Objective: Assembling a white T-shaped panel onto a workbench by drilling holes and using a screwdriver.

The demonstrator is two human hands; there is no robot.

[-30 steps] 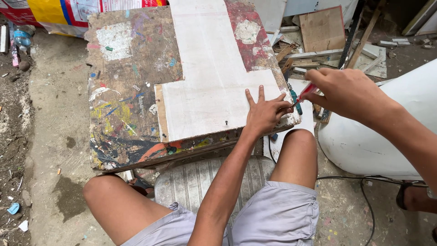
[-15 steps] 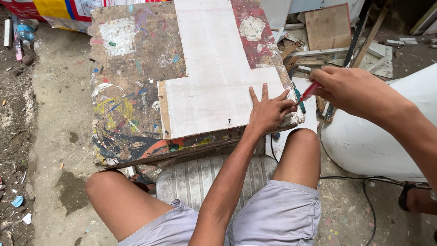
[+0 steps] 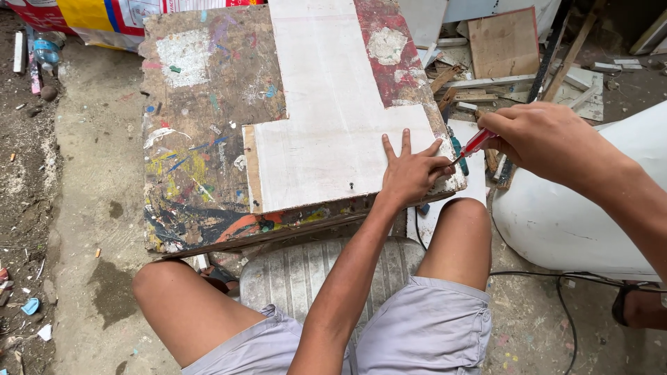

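The left hand (image 3: 410,173) is pressing flat, fingers spread, on the white board (image 3: 333,132). The right hand (image 3: 549,142) is gripping a red tool (image 3: 476,144) at the board's edge.

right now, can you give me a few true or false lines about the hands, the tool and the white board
1. The left hand lies flat on the white board with fingers spread. True.
2. The right hand holds a red-handled tool. True.
3. The tool's tip is at the board's left edge. False: it is at the right edge, beside the left hand's fingertips.
4. The white board lies on bare ground. False: it lies on a paint-stained panel.
5. The person wears long trousers. False: grey shorts, knees bare.
6. A small screw or nail sits in the board near its front edge. True.
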